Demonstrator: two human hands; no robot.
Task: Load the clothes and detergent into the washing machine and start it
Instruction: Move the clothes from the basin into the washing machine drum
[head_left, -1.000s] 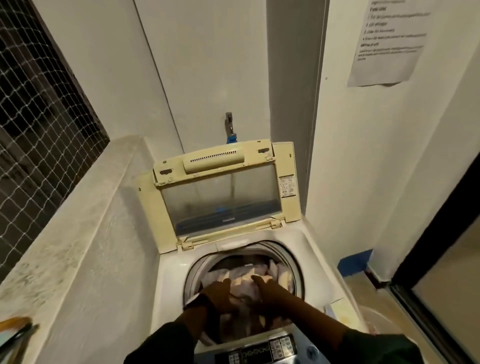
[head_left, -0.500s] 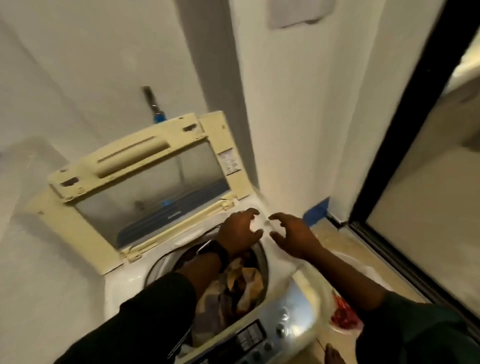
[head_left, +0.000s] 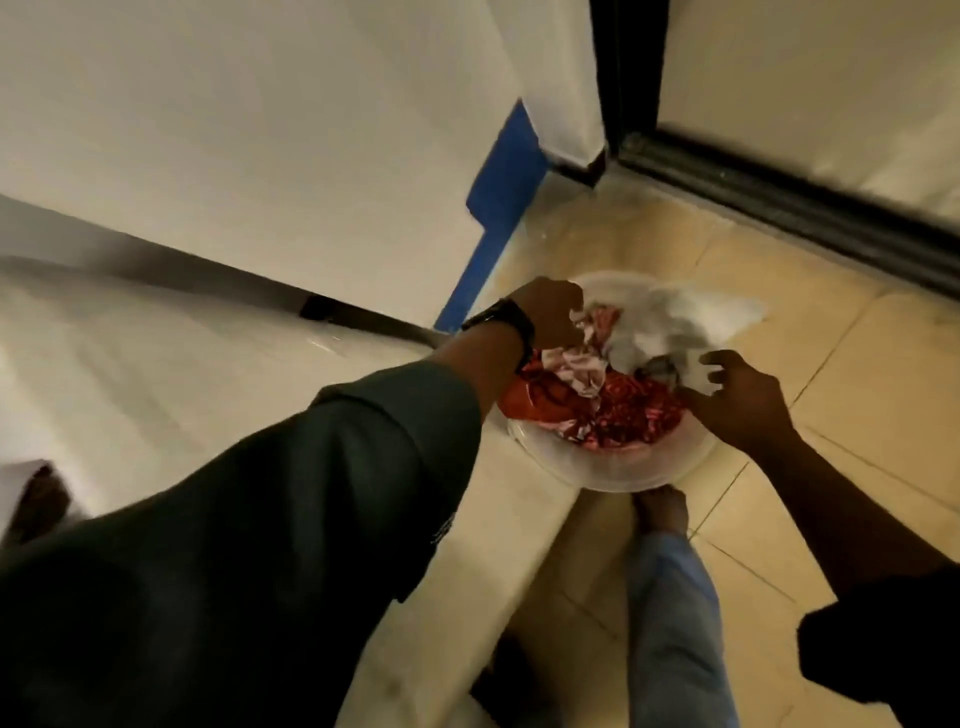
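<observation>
**Reaching into the basin for more clothes**

I am looking down past the white side of the washing machine (head_left: 156, 374) to the tiled floor (head_left: 857, 395), where a clear plastic basin (head_left: 623, 467) sits just beside the machine, near the blue-edged corner of the wall. My bare foot (head_left: 662, 512) stands just beside the basin's near rim.

Judging from this view, the loading is only part done: the basin holds a heap of clothes (head_left: 623, 405), red patterned cloth underneath with a pale pink piece and a white piece on top. The drum and the controls are out of sight, so I cannot tell how much is already inside. No detergent shows anywhere. I take it that what is left is to lift this heap into the machine, add detergent, shut the lid and start the wash.

My left hand (head_left: 550, 312), a dark watch on its wrist, is curled down into the far left of the heap, fingers closed on the pale pink cloth. My right hand (head_left: 737, 395) sits at the near right of the heap, fingers half spread and touching the white cloth, not yet gripping it as far as I can see
</observation>
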